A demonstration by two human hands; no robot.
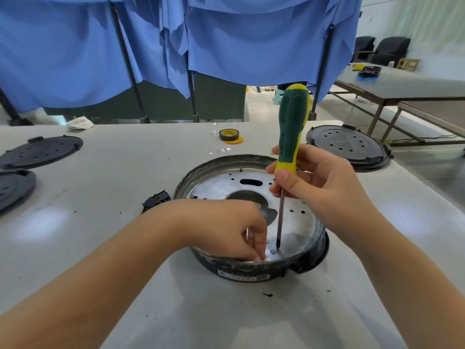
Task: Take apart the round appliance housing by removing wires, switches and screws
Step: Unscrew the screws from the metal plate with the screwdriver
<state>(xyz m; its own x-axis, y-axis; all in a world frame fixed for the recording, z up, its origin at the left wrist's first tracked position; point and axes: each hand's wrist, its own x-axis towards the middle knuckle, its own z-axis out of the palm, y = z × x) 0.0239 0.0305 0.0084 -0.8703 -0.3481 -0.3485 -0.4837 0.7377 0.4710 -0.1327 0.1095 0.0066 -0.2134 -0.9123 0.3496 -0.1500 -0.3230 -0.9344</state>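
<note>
The round appliance housing lies open on the white table, a shiny metal plate with holes inside a dark rim. My right hand grips a green and yellow screwdriver held upright, its tip down on the plate near the front rim beside a small screw. My left hand reaches into the housing at the front, fingertips pinched close to that screw; what they hold is hidden.
Black perforated round covers lie at the left, far left and back right. A black switch part sits left of the housing. A tape roll and a crumpled cloth lie at the back.
</note>
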